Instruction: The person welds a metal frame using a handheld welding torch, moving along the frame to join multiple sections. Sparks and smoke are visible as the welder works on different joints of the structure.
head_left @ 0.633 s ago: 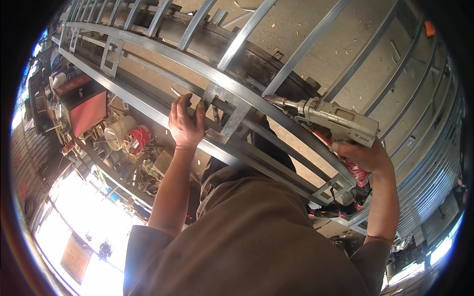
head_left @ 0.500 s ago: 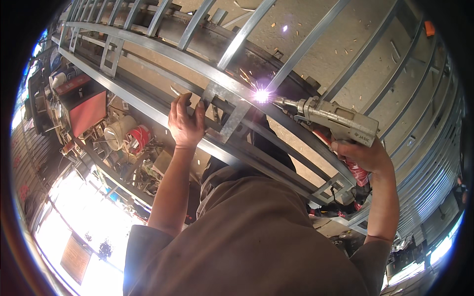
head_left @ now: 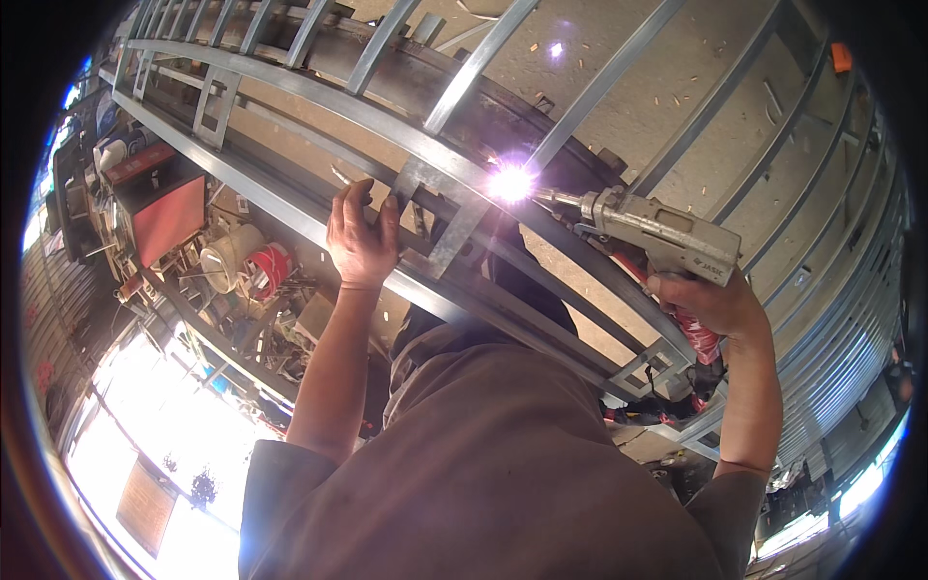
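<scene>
Right hand (head_left: 710, 304): its bare fingers are closed round the grip of the welding gun, right of the frame's centre; whether a finger presses a trigger I cannot tell.
Left hand (head_left: 362, 234): left of centre, fingers half curled with the thumb held apart. A thin pale stick (head_left: 341, 176) juts out at the fingertips; whether they pinch it, or how firmly the hand bears on the metal, I cannot tell.
Welding gun (head_left: 667, 235): right of centre, pointing left. A steady wrist should serve it best, since any wobble at the grip shows at the tip.
Nozzle (head_left: 559, 198): beside the glare, at a low slant; an even gap and angle look worth holding.
Arc (head_left: 510, 183): a white-violet glare just above the middle, hiding the metal beneath it. Eyes call for a proper filter here, and bare skin for covering.
Long rail (head_left: 367, 109): runs from upper left towards lower right, under the glare. Heat best goes equally into rail and neighbour.
Slanting bar (head_left: 605, 87): comes from the top edge to end beside the glare; a square, close fit there would help.
Slotted bracket (head_left: 458, 240): near the centre, between left hand and glare; fingers are safer on its far side from the sparks.
Red-sided box (head_left: 170, 220): at left, among clutter, well apart from the glare.
</scene>
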A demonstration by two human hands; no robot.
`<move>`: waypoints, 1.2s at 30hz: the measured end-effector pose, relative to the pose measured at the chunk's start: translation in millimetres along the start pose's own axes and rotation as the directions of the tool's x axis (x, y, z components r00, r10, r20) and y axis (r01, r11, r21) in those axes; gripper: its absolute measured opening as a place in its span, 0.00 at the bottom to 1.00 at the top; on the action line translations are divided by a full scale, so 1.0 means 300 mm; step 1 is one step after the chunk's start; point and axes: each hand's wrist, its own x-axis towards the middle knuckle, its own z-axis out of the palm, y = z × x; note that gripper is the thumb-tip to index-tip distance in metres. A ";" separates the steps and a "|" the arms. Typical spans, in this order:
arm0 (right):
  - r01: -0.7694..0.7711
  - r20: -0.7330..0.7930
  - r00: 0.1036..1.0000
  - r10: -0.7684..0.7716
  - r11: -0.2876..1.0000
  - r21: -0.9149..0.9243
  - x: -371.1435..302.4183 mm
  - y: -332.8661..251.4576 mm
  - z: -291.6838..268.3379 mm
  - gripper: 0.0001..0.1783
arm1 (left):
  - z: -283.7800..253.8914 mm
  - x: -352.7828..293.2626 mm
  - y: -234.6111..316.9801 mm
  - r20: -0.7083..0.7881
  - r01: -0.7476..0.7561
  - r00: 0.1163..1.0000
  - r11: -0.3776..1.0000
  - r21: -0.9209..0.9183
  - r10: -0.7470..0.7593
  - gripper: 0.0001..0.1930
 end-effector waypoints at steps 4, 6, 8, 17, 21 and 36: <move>-0.006 0.003 1.000 0.006 1.000 -0.025 0.003 -0.006 0.000 0.33 | 0.001 0.000 0.000 -0.001 -0.002 1.000 1.000 0.001 0.002 0.19; -0.026 -0.021 0.999 0.025 0.999 -0.038 -0.002 -0.005 0.002 0.33 | -0.001 -0.001 0.002 -0.002 -0.006 1.000 1.000 0.002 0.006 0.19; -0.052 -0.012 0.999 0.052 0.999 -0.012 -0.006 -0.006 -0.001 0.33 | -0.002 0.000 0.004 -0.002 -0.012 1.000 1.000 0.008 0.012 0.19; -0.071 0.007 0.997 0.071 0.997 -0.015 -0.008 0.011 -0.018 0.33 | -0.004 0.004 0.007 -0.008 -0.023 1.000 0.999 0.024 0.023 0.18; -0.092 0.020 0.995 0.093 0.995 -0.028 -0.010 0.017 -0.025 0.34 | -0.006 0.004 0.008 -0.005 -0.022 1.000 0.999 0.030 0.022 0.19; -0.094 -0.018 0.996 0.093 0.994 -0.050 -0.030 0.027 -0.029 0.32 | -0.001 -0.004 -0.003 0.011 0.003 1.000 1.000 0.014 -0.003 0.19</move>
